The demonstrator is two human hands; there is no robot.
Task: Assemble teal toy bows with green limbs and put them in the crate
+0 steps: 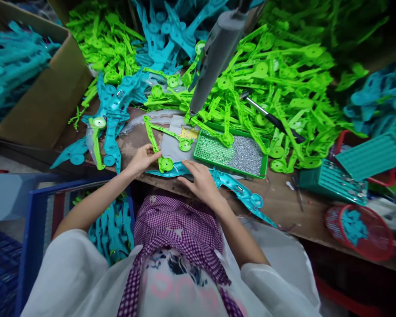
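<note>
Fingers (155,156) of the left hand (141,161) pinch a slim lime-green plastic arm (153,139), which stands over the left stretch of a long turquoise plastic part (232,181) at the bench's near edge. At its six o'clock end is a round disc (166,164); whether that touches the turquoise I cannot tell. Across that part lies the right hand (202,179), thumb parted from the fingers; I cannot tell whether it grips. Outward from the lime-green arm, a green tray (214,149) of tiny silvery pieces sits at three o'clock. Toward one o'clock hangs a grey power screwdriver (214,59), tip down. A black-handled hammer (280,125) lies at two, among heaped lime-green parts (297,83). At ten stands a cardboard box (49,97) of turquoise parts; toward four, a red basket (333,222) holds small turquoise pieces.
</note>
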